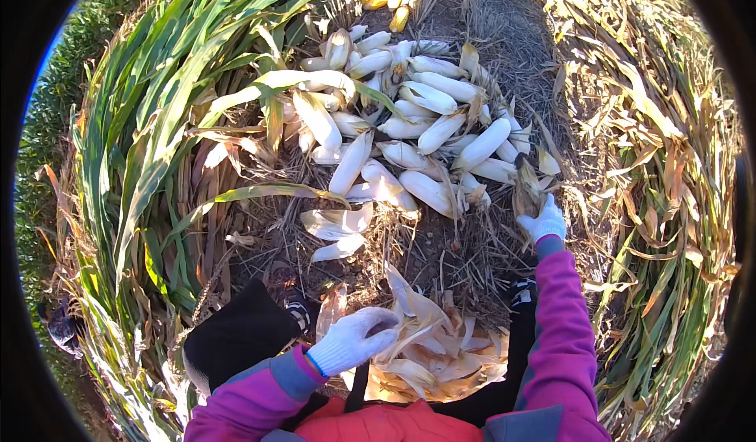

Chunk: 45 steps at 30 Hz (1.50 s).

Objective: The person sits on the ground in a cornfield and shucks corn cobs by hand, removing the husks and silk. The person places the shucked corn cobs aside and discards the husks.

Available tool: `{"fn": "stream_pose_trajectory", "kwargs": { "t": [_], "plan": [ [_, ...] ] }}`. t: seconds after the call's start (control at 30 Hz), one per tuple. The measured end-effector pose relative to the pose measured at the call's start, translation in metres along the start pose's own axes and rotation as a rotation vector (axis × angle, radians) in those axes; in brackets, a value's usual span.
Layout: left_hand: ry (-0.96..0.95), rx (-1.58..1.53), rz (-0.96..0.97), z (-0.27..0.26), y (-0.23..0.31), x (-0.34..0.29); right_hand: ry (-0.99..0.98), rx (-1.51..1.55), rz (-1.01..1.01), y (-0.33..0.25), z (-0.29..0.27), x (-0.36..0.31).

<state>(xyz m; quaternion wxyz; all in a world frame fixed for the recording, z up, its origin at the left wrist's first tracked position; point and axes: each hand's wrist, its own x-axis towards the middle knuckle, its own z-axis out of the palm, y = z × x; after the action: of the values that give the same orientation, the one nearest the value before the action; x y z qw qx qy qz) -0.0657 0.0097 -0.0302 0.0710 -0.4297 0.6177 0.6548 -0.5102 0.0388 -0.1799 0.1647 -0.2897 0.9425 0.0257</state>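
Note:
At the right edge of a pile of pale-husked corn ears [453, 87], my right hand [545, 221], in a white knit glove, is closed on the near end of a brownish ear of corn [528, 190]. That ear lies tilted against the pile. Above my lap, my left hand [354, 339], also gloved, has its thumb and fingers curved apart with a dark gap between them and nothing visible in it. Close beside that hand is a heap of loose, dry husks [441, 343] between my legs.
Several bare yellow ears [399, 18] lie beyond the pile. Long green corn stalks [150, 143] are heaped on the left, and drier stalks [669, 150] line the right. Loose husk pieces [339, 225] and straw cover the ground before my feet.

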Motion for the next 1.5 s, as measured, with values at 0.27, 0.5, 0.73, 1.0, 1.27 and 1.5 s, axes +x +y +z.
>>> {"fn": "stream_pose_trajectory", "kwargs": {
  "t": [0.27,0.5,0.73,1.0,1.27,1.5],
  "plan": [
    [0.15,-0.409,0.189,-0.006,-0.025,-0.007,-0.793,0.951,-0.565,-0.055,-0.104,-0.157],
    [-0.231,-1.028,0.266,0.021,-0.075,-0.025,-1.118,1.342,-0.632,-0.102,-0.034,-0.305],
    [-0.257,-1.323,0.367,0.032,-0.104,-0.074,-0.543,1.184,-0.743,-0.137,-0.04,-0.365],
    [0.564,-0.256,0.452,0.056,-0.106,-0.077,-0.222,1.01,-0.525,-0.161,-0.029,-0.402],
    [0.522,-0.197,0.308,0.07,-0.125,-0.07,-0.092,1.152,-0.48,-0.163,-0.018,-0.417],
    [0.136,-0.779,0.498,0.059,-0.127,-0.062,-0.331,1.381,-0.533,-0.141,-0.014,-0.408]
  ]
}}
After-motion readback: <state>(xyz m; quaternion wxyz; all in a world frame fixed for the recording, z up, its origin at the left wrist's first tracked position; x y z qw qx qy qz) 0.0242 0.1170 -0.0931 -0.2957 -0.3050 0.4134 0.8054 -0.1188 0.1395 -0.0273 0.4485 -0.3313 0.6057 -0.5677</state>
